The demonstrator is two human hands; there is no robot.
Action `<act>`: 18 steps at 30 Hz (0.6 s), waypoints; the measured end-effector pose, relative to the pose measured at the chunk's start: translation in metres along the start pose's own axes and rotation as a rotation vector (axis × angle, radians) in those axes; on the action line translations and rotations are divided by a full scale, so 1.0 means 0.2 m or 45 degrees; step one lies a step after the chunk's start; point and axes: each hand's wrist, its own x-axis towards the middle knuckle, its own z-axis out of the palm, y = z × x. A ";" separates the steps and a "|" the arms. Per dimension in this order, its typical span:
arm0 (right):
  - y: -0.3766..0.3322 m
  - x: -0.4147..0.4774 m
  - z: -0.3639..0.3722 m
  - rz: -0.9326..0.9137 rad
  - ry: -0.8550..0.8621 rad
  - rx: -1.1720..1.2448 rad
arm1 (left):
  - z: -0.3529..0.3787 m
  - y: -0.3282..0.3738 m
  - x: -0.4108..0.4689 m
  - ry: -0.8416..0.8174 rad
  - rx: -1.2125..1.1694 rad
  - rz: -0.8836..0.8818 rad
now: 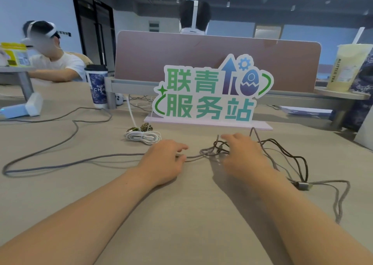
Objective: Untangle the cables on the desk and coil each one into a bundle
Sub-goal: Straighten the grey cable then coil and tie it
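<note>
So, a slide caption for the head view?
Left hand pinches a grey cable; right hand at the tangle on the desk.

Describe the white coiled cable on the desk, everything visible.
The white cable bundle is a smooth, plastic-looking cord wound into several long loops, lying flat on the desk left of the sign's base. A small dark braided bundle sits right behind it; whether they touch is unclear. A white strand runs down toward it from the back, perhaps the same cable. The left hand, pinching the grey cable, is near but apart from it.
</note>
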 end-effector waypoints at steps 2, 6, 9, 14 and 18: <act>-0.04 -0.01 0.05 -0.076 -0.069 0.033 | 0.04 0.07 -0.01 -0.065 -0.068 0.100; -0.08 0.00 0.07 -0.052 -0.104 0.078 | 0.04 0.08 0.03 -0.152 -0.149 0.061; -0.09 0.01 0.06 -0.020 -0.137 0.085 | 0.02 0.07 0.07 -0.140 -0.217 -0.014; -0.09 -0.03 0.06 -0.025 -0.107 0.306 | 0.04 0.06 0.07 -0.238 -0.184 0.037; -0.08 -0.04 0.04 -0.175 -0.032 0.639 | 0.03 0.09 0.04 -0.294 -0.247 0.074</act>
